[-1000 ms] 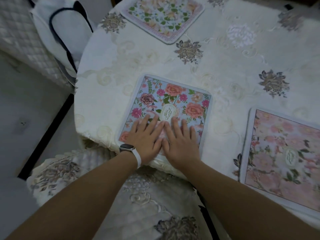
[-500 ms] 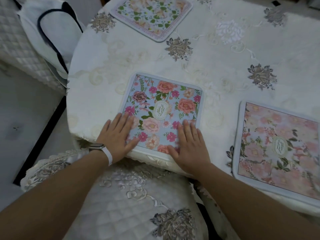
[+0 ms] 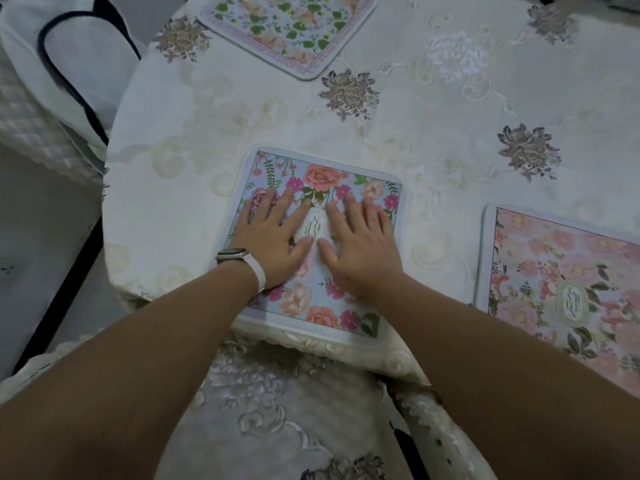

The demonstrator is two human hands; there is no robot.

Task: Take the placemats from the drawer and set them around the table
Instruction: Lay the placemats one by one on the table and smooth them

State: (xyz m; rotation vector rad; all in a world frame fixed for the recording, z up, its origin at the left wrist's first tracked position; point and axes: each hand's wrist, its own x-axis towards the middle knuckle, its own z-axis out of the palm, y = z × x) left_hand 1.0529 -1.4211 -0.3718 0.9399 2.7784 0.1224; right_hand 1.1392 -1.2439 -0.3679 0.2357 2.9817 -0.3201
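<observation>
A blue floral placemat (image 3: 322,174) lies flat at the near edge of the round table (image 3: 415,119), which wears a white embroidered cloth. My left hand (image 3: 270,237), with a watch on its wrist, and my right hand (image 3: 360,240) rest palms down side by side on the mat's middle, fingers spread, thumbs nearly touching over its oval label. A pink floral placemat (image 3: 568,275) lies to the right at the table edge. A third placemat (image 3: 291,26) with green leaves lies at the far side, partly cut off by the frame.
A chair with an embroidered quilted cover (image 3: 270,410) stands right below the table edge in front of me. At the far left another chair holds a white bag with dark trim (image 3: 69,64). Grey floor (image 3: 38,237) shows to the left.
Both hands slid from the mat's near corners inward and up to its middle, coming together. The mat stays flat in the same place.
</observation>
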